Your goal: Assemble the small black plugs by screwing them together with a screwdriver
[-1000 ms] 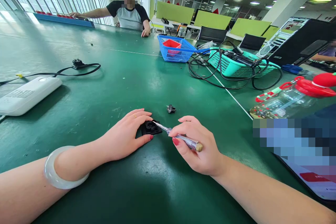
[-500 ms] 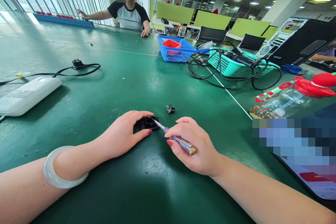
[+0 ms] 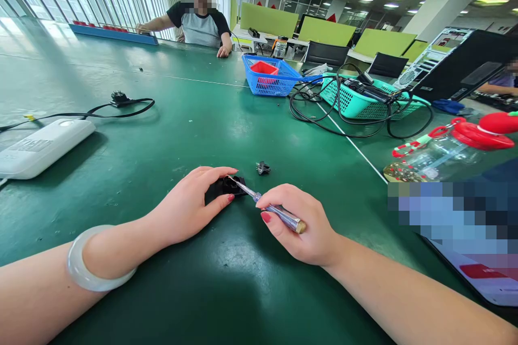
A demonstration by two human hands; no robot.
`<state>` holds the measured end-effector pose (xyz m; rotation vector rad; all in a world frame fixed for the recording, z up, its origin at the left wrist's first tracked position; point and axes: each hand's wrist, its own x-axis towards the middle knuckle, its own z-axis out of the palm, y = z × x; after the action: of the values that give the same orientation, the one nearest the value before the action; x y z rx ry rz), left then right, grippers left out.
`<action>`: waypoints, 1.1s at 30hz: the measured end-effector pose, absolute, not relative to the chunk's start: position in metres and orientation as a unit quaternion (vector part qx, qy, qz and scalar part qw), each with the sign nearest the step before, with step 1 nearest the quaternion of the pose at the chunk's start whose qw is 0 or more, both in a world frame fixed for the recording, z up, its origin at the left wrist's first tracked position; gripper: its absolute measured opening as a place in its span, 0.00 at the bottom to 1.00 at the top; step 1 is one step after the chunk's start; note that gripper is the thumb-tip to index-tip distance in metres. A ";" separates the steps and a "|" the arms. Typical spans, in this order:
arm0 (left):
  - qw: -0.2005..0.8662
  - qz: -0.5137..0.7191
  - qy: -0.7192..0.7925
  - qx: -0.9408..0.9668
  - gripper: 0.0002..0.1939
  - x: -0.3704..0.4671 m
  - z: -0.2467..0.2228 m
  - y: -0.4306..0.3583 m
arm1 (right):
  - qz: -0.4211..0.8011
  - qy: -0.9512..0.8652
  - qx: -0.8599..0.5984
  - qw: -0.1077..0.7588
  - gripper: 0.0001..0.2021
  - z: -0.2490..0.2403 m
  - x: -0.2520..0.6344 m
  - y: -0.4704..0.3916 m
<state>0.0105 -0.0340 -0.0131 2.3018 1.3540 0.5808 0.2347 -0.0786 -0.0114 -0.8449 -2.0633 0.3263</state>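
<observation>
A small black part (image 3: 238, 188) rests on the green table (image 3: 174, 302), gripped between the thumb and fingers of my left hand (image 3: 190, 202). The inner end of the part is hidden in that hand. My right hand (image 3: 299, 221) is closed round a screwdriver (image 3: 285, 216) with a clear purple handle, and the screwdriver's tip touches the top of the black part. Just beyond, a small dark metallic piece (image 3: 263, 167) lies loose on the table.
A white power bank (image 3: 46, 145) and black cable are at left. Blue (image 3: 269, 86) and teal (image 3: 352, 102) baskets with tangled cables stand farther back. At right are a red-lidded bottle (image 3: 441, 156) and a phone (image 3: 477, 275). A person sits across, one hand at a blue rack (image 3: 113, 34).
My right hand and the screwdriver have shifted slightly, with the tip now nearer my left index finger. The blue rack by the other person has slid to the right.
</observation>
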 end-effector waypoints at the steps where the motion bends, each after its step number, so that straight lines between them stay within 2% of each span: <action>1: 0.204 0.207 0.485 0.825 0.22 0.010 -0.013 -0.034 | 0.131 -0.828 -0.342 0.425 0.04 -0.011 0.235 -0.078; 19: 0.210 0.189 0.492 0.823 0.22 0.011 -0.014 -0.032 | 0.136 -0.832 -0.357 0.402 0.04 -0.010 0.235 -0.079; 28: 0.174 0.198 0.489 0.831 0.26 0.012 -0.011 -0.035 | 0.132 -0.836 -0.347 0.405 0.04 -0.010 0.236 -0.078; 33: 0.190 0.203 0.496 0.823 0.29 0.012 -0.012 -0.034 | 0.127 -0.835 -0.349 0.405 0.03 -0.011 0.236 -0.078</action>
<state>0.0123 -0.0343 -0.0119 2.3121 1.3940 0.5712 0.2359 -0.0784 -0.0110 -0.8817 -2.1089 0.3207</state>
